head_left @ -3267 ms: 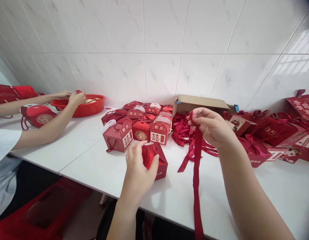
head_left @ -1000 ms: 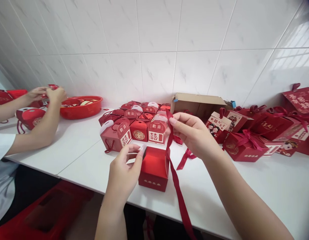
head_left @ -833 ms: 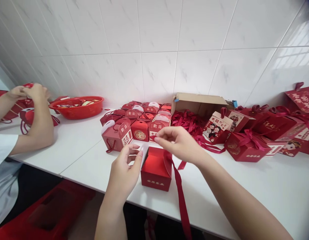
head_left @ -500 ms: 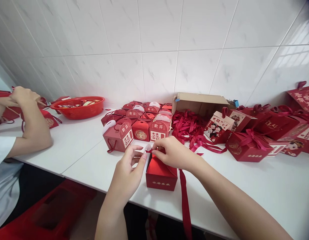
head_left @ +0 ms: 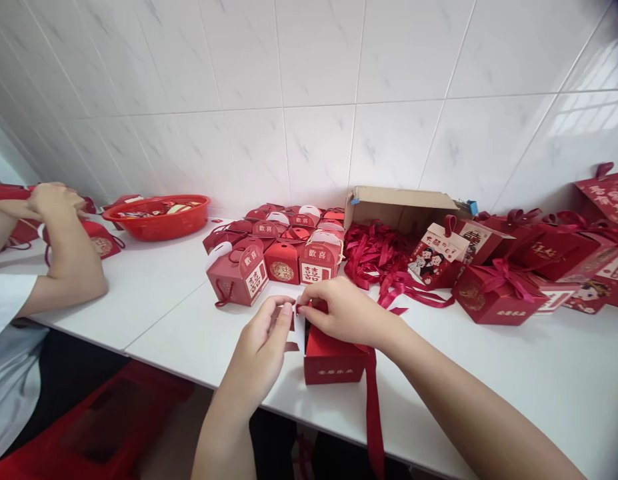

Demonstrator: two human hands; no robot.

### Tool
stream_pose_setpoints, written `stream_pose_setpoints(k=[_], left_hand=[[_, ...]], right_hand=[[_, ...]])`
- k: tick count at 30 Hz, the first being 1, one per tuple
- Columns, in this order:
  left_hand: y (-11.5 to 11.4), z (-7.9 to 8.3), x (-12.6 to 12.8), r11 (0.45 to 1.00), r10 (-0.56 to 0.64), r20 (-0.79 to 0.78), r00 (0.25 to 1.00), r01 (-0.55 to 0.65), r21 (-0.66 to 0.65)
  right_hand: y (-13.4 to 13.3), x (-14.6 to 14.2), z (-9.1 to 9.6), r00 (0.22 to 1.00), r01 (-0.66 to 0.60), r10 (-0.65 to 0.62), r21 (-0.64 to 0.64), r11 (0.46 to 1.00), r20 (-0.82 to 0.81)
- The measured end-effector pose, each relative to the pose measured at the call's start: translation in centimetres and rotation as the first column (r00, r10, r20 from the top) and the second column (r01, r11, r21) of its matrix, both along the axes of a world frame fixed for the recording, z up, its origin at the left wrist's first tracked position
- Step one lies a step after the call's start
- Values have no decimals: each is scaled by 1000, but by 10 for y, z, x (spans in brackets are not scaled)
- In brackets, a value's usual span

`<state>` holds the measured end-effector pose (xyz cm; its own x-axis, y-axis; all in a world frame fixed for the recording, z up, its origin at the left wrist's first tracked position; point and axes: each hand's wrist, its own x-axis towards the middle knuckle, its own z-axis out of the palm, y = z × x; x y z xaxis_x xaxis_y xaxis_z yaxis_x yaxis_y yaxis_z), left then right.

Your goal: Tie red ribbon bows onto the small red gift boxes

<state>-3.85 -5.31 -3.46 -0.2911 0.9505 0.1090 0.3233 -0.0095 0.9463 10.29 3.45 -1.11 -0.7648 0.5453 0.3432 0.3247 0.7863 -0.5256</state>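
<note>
A small red gift box with gold characters on its front stands near the table's front edge. My left hand pinches the box's raised side flap, whose white inner face shows. At the top of that flap, my right hand has thumb and fingers closed on the end of a dark red ribbon. The ribbon's long tail runs out at the box's right side and hangs over the table edge. My fingers hide most of the ribbon's end and part of the box top.
Closed gift boxes stand grouped behind. A cardboard carton spills loose red ribbons. Ribbon-tied boxes crowd the right. At left are a red basin of packets and another person's arm resting on the white table.
The box has shifted slightly right, and its left flap is now bent outward between my hands. My left hand has closed on the flap. My right hand has moved slightly left.
</note>
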Motion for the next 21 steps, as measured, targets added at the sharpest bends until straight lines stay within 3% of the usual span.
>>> stream_pose_setpoints(k=[10, 12, 13, 14, 16, 18, 20, 21], left_hand=[[8, -8, -8, 1000, -15, -176, 984, 18, 15], [11, -12, -22, 997, 64, -266, 962, -73, -24], [12, -14, -32, 983, 160, -320, 934, -181, -36], [12, -16, -42, 945, 294, -370, 881, -327, -27], [11, -18, -61, 805, 563, -418, 713, -588, 82], [8, -17, -71, 650, 756, -341, 559, -702, 291], [6, -14, -70, 545, 827, -168, 537, -689, 478], [7, -12, -65, 539, 805, -88, 587, -661, 521]], right_hand=[[2, 3, 4, 1000, -30, 30, 23, 999, -8], [4, 10, 11, 1000, 9, -8, 30, 1000, -31], [4, 15, 16, 998, 44, -42, 36, 998, -48], [4, 21, 22, 994, 86, -83, 44, 995, -68], [3, 36, 35, 983, 161, -157, 44, 986, -96], [0, 53, 46, 977, 201, -200, 2, 980, -75], [-3, 69, 50, 976, 218, -217, -90, 972, 23], [-4, 75, 48, 971, 232, -221, -143, 962, 87]])
